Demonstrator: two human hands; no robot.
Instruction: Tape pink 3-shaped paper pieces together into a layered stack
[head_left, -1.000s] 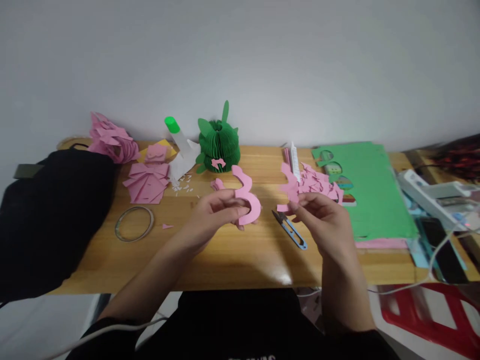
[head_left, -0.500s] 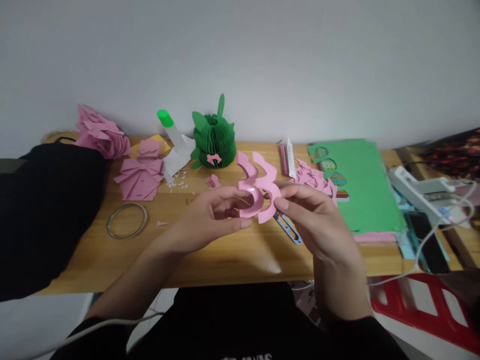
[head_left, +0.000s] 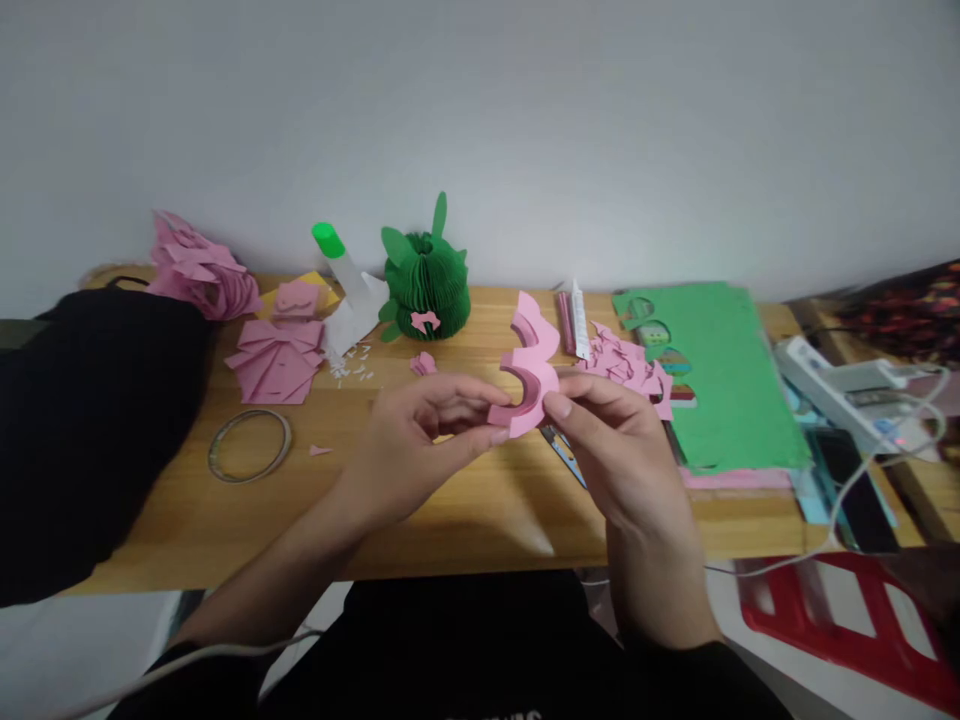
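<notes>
A pink wavy paper piece (head_left: pixel 538 378), its layers stacked together, is held above the table between both hands. The fingertips of my left hand (head_left: pixel 420 440) pinch its lower left end. My right hand (head_left: pixel 626 450) grips its right edge between thumb and fingers. Under my right hand lie light blue snips (head_left: pixel 564 455), partly covered. Behind the hands stands a green pleated paper ball (head_left: pixel 431 290) with leaf shapes and a small pink bow on its front. A small pink paper bit (head_left: pixel 424 363) lies before it.
Folded pink paper (head_left: pixel 279 360), a glue stick (head_left: pixel 336 255) and a tape roll (head_left: pixel 250 446) are on the left, beside a black bag (head_left: pixel 97 420). Pink scraps (head_left: pixel 619 360), green sheets (head_left: pixel 731 375), a phone (head_left: pixel 851 490) and a power strip (head_left: pixel 847 395) are on the right.
The two pink wavy parts that were spread side by side now lie together as one stack. My right hand has moved slightly left, covering more of the snips.
</notes>
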